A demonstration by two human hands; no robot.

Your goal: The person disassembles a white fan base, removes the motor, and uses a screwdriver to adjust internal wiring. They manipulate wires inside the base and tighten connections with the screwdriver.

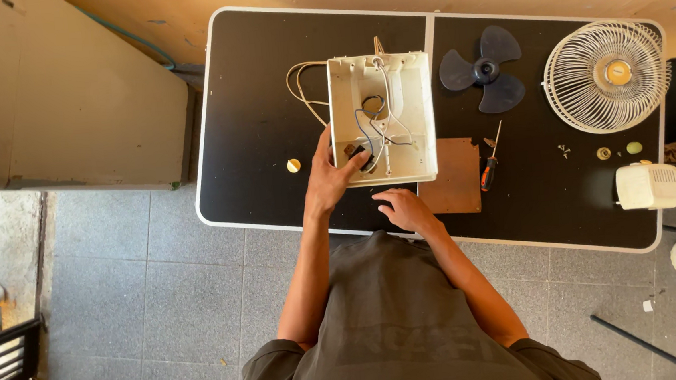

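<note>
Left hand: the grip is lying half open over the near left corner of the housing, thumb outside the left wall, fingers reaching inside toward a small dark part among the wires; whether the fingertips are pinching that part cannot be told. Right hand: it is resting palm down on the bench, just in front of the housing's near wall, fingers loosely curled and holding nothing.

The housing, a white open box, is lying at the middle of the bench with its open face up; it is nearly square, its slightly longer axis running away from the person. It is lying directly ahead of both hands, the left being the nearer and already touching it.

All other things are placed relative to the housing. Cream cord: looping out to its left. Small yellow disc: well to its left. Brown plate: touching its near right corner. Screwdriver: just right of the plate. Blade: near, to the right. Grille: far right, by the bench edge. The bench left of the housing is showing the most open room; the near edge is lying close behind the right hand.
</note>
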